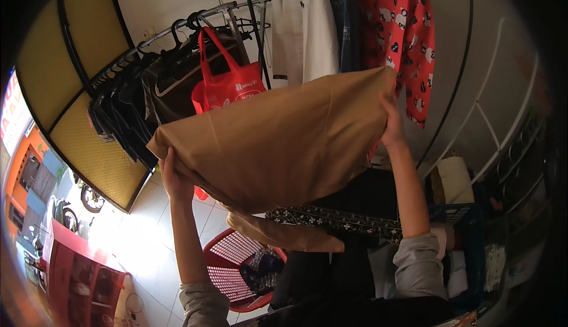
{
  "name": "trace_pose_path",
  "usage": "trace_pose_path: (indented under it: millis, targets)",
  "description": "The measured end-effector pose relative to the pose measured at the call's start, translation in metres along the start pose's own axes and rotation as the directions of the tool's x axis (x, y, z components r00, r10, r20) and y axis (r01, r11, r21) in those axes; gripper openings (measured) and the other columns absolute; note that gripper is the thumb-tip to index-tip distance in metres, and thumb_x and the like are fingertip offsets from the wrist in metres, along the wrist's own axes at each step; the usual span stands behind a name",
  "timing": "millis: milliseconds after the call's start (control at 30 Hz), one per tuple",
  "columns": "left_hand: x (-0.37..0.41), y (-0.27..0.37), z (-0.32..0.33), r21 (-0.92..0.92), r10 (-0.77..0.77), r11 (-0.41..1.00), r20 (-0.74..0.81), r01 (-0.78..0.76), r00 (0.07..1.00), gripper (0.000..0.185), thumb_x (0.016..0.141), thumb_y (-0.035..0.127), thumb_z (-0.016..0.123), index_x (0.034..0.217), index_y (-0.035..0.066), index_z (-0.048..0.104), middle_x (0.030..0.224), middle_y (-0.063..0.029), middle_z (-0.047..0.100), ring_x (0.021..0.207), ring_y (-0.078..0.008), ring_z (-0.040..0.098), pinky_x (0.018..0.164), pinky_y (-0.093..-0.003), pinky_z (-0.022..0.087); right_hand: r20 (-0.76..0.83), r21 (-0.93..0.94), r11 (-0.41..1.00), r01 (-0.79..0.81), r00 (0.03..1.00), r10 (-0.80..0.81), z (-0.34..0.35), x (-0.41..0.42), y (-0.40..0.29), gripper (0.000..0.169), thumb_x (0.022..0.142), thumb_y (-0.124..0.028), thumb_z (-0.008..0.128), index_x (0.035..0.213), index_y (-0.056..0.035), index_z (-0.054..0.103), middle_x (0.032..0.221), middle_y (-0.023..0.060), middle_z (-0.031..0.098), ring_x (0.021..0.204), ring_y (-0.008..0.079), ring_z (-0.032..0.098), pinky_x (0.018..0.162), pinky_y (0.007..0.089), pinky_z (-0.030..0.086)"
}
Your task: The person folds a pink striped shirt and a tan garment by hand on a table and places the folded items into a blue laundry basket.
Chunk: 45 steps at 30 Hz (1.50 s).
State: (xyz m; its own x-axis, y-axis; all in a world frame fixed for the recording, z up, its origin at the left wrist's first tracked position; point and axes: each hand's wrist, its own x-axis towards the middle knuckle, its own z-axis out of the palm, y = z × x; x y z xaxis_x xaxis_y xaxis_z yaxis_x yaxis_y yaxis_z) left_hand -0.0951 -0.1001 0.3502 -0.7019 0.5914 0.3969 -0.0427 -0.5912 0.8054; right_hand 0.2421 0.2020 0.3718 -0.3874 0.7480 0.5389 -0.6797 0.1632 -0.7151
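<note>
A brown cloth garment [275,145] is stretched out between my two hands in front of me. My left hand [175,178] grips its left corner, thumb on top. On the far side, my right hand [392,120] pinches the upper right corner. A sleeve-like brown part [288,234] hangs below the main panel. Beneath it runs a black floral-patterned cloth [337,220], partly covered by the garment. What supports that cloth is hidden.
A red plastic basket [226,278] with dark patterned cloth stands on the tiled floor. Behind, dark clothes [124,101] and a red tote bag [228,81] hang from a metal rack [213,10]. A red-patterned garment [417,56] hangs at upper right. A blue crate [475,247] stands right.
</note>
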Motion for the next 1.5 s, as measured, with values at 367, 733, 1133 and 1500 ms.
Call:
trace_pose_path:
  millis: [367, 733, 1133, 1500]
  targets:
    - [-0.036, -0.201, 0.013, 0.206, -0.609, 0.788, 0.126, 0.58, 0.783, 0.044, 0.092, 0.032, 0.049, 0.126, 0.004, 0.043, 0.119, -0.0138, 0.054, 0.107, -0.0219, 0.055, 0.089, -0.0356, 0.045, -0.154, -0.298, 0.65, -0.699, 0.707, 0.69, -0.081, -0.099, 0.042, 0.046, 0.084, -0.025, 0.062, 0.123, -0.0037, 0.049, 0.114, 0.0082, 0.058, 0.106, 0.0172, 0.055, 0.091, 0.0304, 0.042]
    - [-0.128, -0.175, 0.13, 0.635, -0.335, 0.771, 0.475, -0.053, 0.814, 0.066, 0.073, 0.025, 0.073, 0.125, 0.0, 0.041, 0.106, -0.0161, 0.06, 0.099, -0.0264, 0.06, 0.084, -0.0333, 0.048, 0.314, -0.141, 0.882, -0.451, 0.824, 0.471, 0.025, -0.17, 0.083, 0.068, 0.081, 0.001, 0.052, 0.139, -0.0007, 0.017, 0.128, 0.0135, 0.044, 0.114, 0.0165, 0.048, 0.096, 0.0284, 0.039]
    - [-0.149, -0.126, 0.047, 0.257, -0.451, 0.892, 0.461, 0.371, 0.764, 0.039, 0.091, 0.014, 0.046, 0.125, -0.004, 0.043, 0.117, -0.014, 0.054, 0.106, -0.0212, 0.055, 0.089, -0.0328, 0.047, 0.36, -0.927, 0.102, 0.362, 0.776, 0.518, -0.028, -0.168, 0.213, 0.093, 0.065, -0.028, 0.074, 0.142, -0.0189, 0.023, 0.139, 0.0131, 0.033, 0.133, 0.0287, 0.026, 0.108, 0.05, 0.019]
    - [-0.119, -0.097, -0.041, -0.33, -0.391, 0.86, 0.065, 0.389, 0.918, 0.027, 0.089, 0.025, 0.042, 0.092, 0.002, 0.056, 0.09, -0.0096, 0.061, 0.078, -0.018, 0.059, 0.072, -0.0314, 0.05, 0.644, -0.749, 0.395, 0.531, 0.445, 0.622, 0.015, -0.239, 0.328, 0.053, 0.069, -0.032, 0.067, 0.116, -0.0132, 0.051, 0.086, 0.0118, 0.063, 0.08, 0.0313, 0.062, 0.077, 0.0426, 0.048]
